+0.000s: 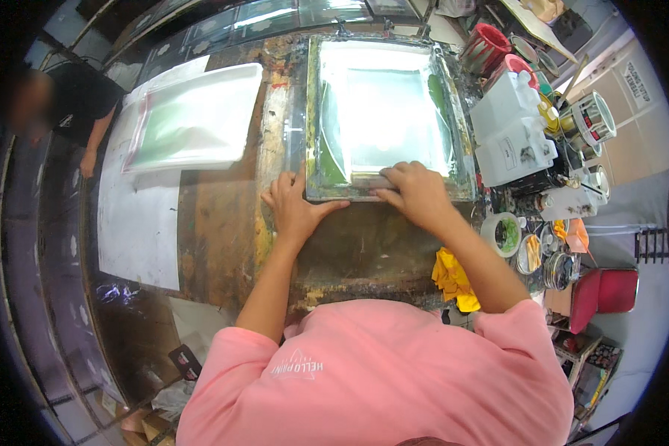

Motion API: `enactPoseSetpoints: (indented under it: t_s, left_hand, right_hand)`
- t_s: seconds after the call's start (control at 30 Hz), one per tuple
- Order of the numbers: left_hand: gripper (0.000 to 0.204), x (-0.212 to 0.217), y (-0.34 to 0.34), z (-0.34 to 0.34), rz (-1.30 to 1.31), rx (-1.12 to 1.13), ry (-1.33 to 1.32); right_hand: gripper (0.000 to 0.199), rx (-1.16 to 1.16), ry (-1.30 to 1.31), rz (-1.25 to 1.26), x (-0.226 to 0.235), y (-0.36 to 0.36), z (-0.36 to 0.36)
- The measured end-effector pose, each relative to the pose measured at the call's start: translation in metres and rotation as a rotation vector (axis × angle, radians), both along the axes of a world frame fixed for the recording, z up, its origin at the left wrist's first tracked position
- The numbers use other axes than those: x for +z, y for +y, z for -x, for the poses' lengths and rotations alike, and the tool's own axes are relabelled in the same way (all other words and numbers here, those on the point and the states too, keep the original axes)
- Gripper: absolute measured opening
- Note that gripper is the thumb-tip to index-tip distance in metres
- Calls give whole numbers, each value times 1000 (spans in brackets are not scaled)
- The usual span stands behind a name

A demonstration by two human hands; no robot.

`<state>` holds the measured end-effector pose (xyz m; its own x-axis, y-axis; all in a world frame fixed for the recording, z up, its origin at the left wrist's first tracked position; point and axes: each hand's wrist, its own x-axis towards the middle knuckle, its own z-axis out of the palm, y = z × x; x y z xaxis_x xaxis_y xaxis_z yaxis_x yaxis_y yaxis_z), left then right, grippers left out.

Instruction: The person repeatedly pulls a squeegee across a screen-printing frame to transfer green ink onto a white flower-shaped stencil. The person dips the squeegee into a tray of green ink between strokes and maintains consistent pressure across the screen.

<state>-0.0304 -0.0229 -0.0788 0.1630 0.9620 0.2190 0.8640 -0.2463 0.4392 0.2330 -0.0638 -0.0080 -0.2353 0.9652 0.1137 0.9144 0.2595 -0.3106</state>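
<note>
A screen-printing frame (314, 123) lies on the worktable, its bright mesh bordered with green. My left hand (293, 204) rests at the frame's near left corner, fingers spread and thumb stretched along the near edge. At the near side of the mesh, my right hand (418, 195) is closed on a squeegee (364, 181), whose bar lies crosswise on the screen. The fingers partly cover the squeegee, and its blade edge is hidden. Left of the frame sits a stack of clear plastic bags or sheets (234, 111) with a green tint.
White paper (137, 230) covers the table's left part. Paint cans (587, 123), a red-stained bucket (487, 46) and a white jug (509, 111) crowd the right side. A yellow cloth (455, 279) lies by my right forearm. Another person (82, 100) stands at the far left.
</note>
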Motion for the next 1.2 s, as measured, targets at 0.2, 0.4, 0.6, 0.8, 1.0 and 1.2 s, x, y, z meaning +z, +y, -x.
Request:
enactPoseSetpoints:
  t_s: [0.2, 0.4, 0.6, 0.8, 1.0, 1.2]
  left_hand:
    - [123, -12, 3, 6, -46, -65, -19]
    - [124, -8, 4, 6, -83, -76, -69]
    - [131, -3, 5, 6, -74, -110, -177]
    - [127, -4, 2, 7, -9, -87, -158]
    - [123, -7, -1, 7, -26, -70, -100]
    - [111, 11, -2, 1, -71, -87, -232]
  right_hand:
    - [37, 23, -54, -291, -43, 52, -15]
    - [48, -21, -143, -207, -33, 216, -57]
    - [57, 0, -96, -193, -9, 304, -91]
    - [45, -78, -200, -292, -50, 263, -80]
    - [39, 15, -239, -227, -24, 113, -32]
    - [40, -24, -153, -166, 28, 16, 5]
